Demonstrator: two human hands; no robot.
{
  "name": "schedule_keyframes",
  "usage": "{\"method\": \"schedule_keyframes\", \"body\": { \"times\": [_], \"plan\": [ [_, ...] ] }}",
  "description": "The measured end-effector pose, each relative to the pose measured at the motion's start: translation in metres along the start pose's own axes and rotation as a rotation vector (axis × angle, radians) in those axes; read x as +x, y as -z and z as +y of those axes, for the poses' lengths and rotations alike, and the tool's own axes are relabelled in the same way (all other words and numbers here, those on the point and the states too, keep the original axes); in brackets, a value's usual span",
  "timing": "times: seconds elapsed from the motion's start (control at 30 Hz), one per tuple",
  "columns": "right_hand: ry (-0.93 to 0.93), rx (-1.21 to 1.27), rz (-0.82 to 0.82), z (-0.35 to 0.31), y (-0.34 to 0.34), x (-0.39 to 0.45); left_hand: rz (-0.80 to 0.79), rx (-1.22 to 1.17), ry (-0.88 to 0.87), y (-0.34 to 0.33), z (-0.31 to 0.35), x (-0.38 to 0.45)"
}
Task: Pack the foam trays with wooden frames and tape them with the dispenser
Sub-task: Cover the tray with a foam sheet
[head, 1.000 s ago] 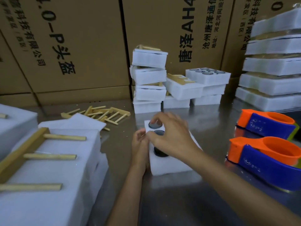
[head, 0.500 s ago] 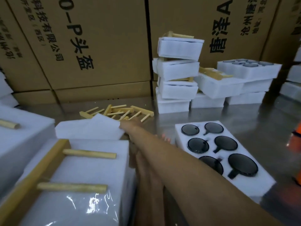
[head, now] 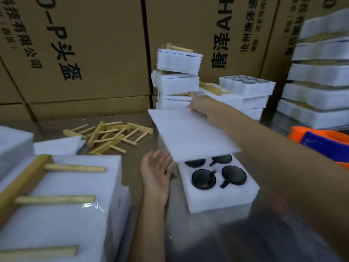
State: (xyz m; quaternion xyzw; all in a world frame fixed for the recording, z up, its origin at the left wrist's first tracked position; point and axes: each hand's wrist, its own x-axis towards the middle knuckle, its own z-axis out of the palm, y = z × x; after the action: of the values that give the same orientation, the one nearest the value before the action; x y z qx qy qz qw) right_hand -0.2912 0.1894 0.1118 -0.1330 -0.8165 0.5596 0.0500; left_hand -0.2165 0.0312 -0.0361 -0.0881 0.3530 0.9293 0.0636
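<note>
A white foam tray (head: 222, 201) with round black discs in its pockets lies on the steel table in front of me. My right hand (head: 203, 107) grips the far edge of a thin white foam sheet (head: 190, 135) and holds it tilted above the tray's far half. My left hand (head: 157, 171) is open, palm up, just left of the tray, with its fingers near the sheet's lower corner. A heap of loose wooden frames (head: 111, 136) lies behind it. An orange and blue tape dispenser (head: 324, 140) sits at the right edge.
Packed foam trays with wooden frames (head: 60, 197) fill the near left. Stacks of foam trays (head: 178, 80) stand at the back, with taller stacks (head: 321, 78) at the right. Cardboard boxes (head: 81, 53) wall off the rear. More foam sheets (head: 58, 146) lie left of the frames.
My right hand picked a foam sheet from the left pile and swung it right, over the tray. My left hand came away from the tray and opened palm up.
</note>
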Motion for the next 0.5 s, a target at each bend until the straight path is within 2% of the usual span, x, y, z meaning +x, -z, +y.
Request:
{"method": "schedule_keyframes", "body": {
  "times": [0.07,0.17,0.23,0.33,0.4,0.5],
  "plan": [
    [-0.041,-0.273,0.051,0.036,0.017,-0.008,-0.026,0.163,-0.049,-0.012,-0.005,-0.005],
    [-0.058,-0.698,0.137,0.092,0.023,-0.023,-0.153,0.426,-0.126,-0.025,-0.018,-0.014],
    [-0.012,-0.760,0.226,0.109,0.020,-0.032,-0.191,0.591,-0.120,-0.026,-0.029,-0.015],
    [0.203,-0.843,0.305,0.087,0.009,-0.026,-0.213,0.652,-0.084,-0.023,-0.030,-0.012],
    [0.367,-0.821,0.247,0.062,-0.016,-0.018,-0.209,0.695,-0.061,-0.022,-0.031,-0.008],
    [0.458,-0.754,-0.057,0.029,-0.079,-0.006,-0.189,0.726,-0.088,-0.019,-0.032,0.000]
  ]
}}
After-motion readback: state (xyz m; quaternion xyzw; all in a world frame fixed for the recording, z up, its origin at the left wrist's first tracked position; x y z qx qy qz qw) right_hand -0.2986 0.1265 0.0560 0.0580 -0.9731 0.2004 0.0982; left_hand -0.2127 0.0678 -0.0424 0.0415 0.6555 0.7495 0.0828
